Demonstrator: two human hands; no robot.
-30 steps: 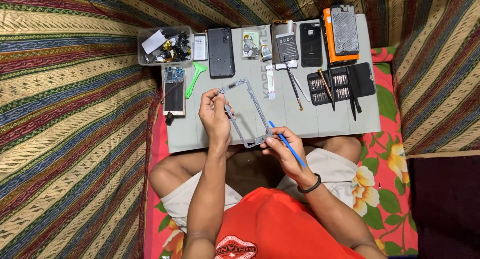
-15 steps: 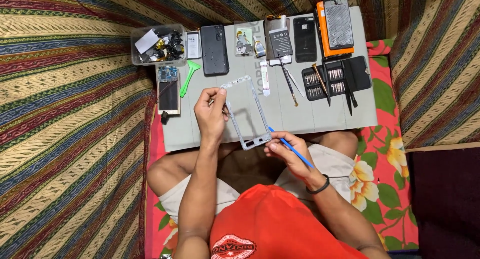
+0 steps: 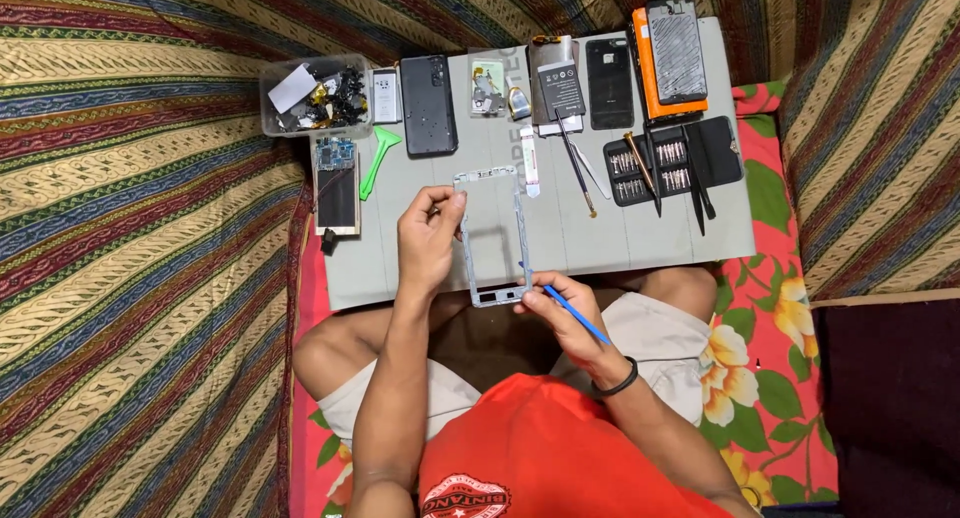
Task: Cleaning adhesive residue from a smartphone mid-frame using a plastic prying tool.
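The left hand (image 3: 428, 240) reaches forward over the near part of the grey work board (image 3: 640, 243), fingers curled, pinching the far left side of a pale phone frame (image 3: 492, 236) that lies lengthwise on the board. The right hand (image 3: 562, 308), wrist bent inward, closes on a blue pry tool (image 3: 575, 315), its tip at the frame's near right corner.

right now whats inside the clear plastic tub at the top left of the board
The clear tub holds a white card and dark small parts; whatever lies under them is covered.
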